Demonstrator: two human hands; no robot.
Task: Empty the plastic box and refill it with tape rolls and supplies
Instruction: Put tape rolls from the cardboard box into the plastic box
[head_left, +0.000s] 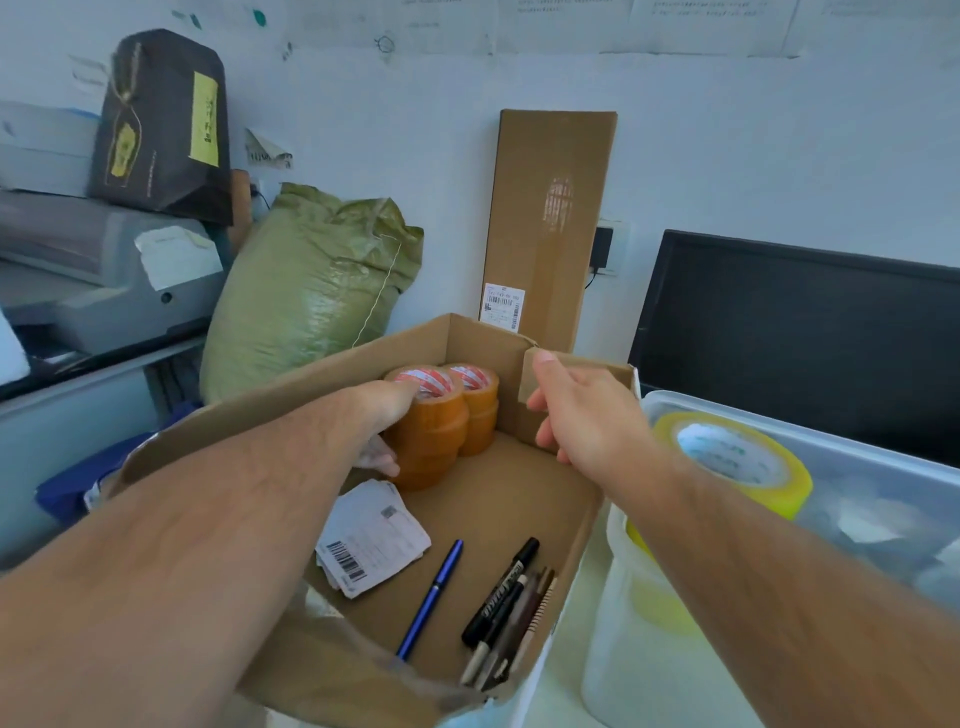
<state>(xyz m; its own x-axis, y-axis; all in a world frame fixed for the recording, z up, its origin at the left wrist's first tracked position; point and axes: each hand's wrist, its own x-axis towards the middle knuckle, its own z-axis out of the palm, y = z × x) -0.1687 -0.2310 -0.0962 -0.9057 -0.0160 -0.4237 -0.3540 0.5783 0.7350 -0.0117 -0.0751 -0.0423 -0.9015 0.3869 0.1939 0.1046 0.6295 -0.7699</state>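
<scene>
- White wall hung with paper sheets backs a crowded tabletop, where an open cardboard box (322, 384) sits in front of the person.
- At the 12 o'clock end of that box stands the orange tape stack (434, 441), rolls piled one on another. Its long axis is vertical and the cores face up. A second orange stack (480, 410) touches it at 2 o'clock.
- The left hand (382, 421) has its grip wrapped round the nearer stack, thumb on the top roll and fingers low on the side.
- The rolls look stiff, dense and smooth-sided. I cannot tell whether the stack is wrapped as one. If it is loose it may shear apart, so a hold spanning the joints, or pressing top and bottom together, seems safest.
- The right hand (582, 410) has its grip pinched on the corner flap (527, 382) at 1 o'clock, probably to steady the carton.
- The plastic box (779, 422) lies at 3 o'clock, translucent, holding a tilted yellow tape roll (748, 467). Its other contents are blurred.
- At 5 o'clock inside the carton lie a blue pen (431, 597), a black marker (501, 592) and more pens, all pointing toward 1 o'clock. A wad of labels (371, 540) sits at 7 o'clock.
- Beyond are a green sack (311, 291) at 10 o'clock, a tall carton (550, 208) at 12, and a dark monitor (805, 332) at 2.
</scene>
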